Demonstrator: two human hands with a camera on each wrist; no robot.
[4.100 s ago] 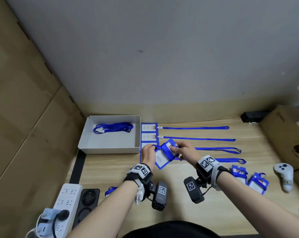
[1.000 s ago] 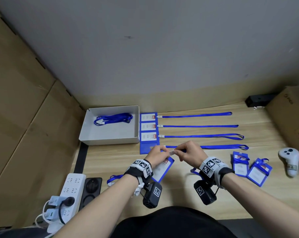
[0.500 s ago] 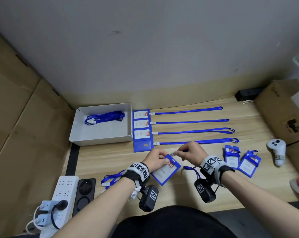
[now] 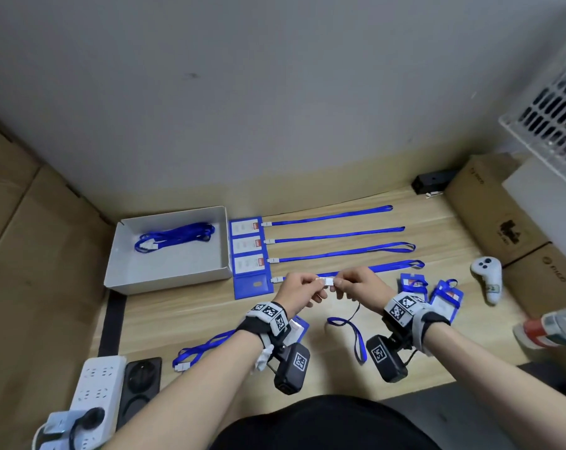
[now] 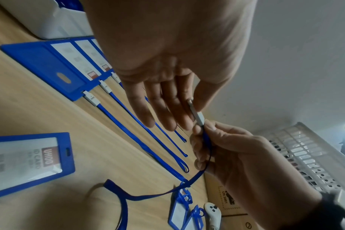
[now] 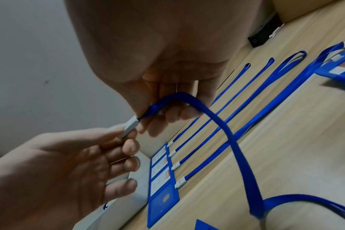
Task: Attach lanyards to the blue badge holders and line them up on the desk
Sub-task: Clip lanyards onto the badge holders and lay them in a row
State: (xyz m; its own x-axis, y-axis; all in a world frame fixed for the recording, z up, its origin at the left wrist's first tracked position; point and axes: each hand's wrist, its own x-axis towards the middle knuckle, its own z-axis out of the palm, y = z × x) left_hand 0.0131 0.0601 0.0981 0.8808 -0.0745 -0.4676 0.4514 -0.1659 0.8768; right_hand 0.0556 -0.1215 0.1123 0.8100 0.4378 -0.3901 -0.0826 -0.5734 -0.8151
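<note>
Both hands raised above the desk, meeting at one small white clip. Left hand pinching the clip's free end between thumb and forefinger, other fingers loosely spread. Right hand pinching the lanyard just behind the clip, strap hanging down to the desk in a loop. Clip's long axis running left to right, from one hand to the other. Open badge holder lying flat on the desk below the left wrist, so nearer to the left hand, slot end toward the right. Probably next: bringing the clip down to that slot.
</note>
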